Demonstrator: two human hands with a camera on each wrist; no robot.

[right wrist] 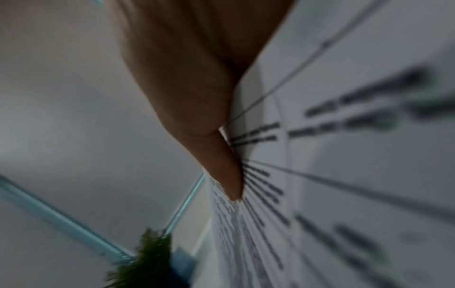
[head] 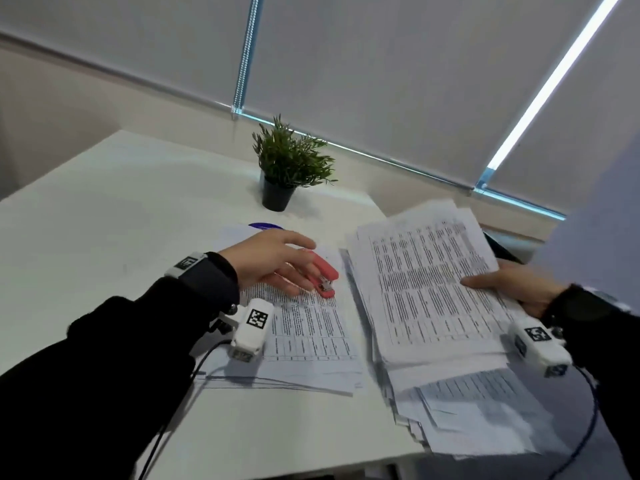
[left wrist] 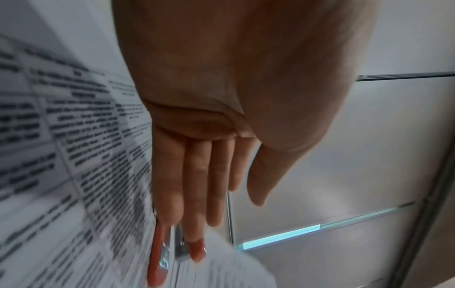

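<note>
A red stapler [head: 326, 276] lies on a stack of printed sheets [head: 311, 334] in the middle of the white table. My left hand [head: 287, 263] reaches over it with straight fingers, and the fingertips sit at the stapler's near end. In the left wrist view the stapler [left wrist: 157, 259] shows just past the fingers [left wrist: 197, 185]; contact is unclear. My right hand [head: 516, 284] holds a thick sheaf of printed pages [head: 426, 282] lifted at the right, thumb on top and fingers hidden beneath. The right wrist view shows that thumb [right wrist: 197, 101] pressed on the pages [right wrist: 344, 175].
A small potted plant [head: 287, 168] stands at the table's [head: 104, 220] back edge. A messy pile of more sheets [head: 471, 417] overhangs the front right corner. A purple disc [head: 265, 225] peeks out behind my left hand. Cables trail from both wrist cameras.
</note>
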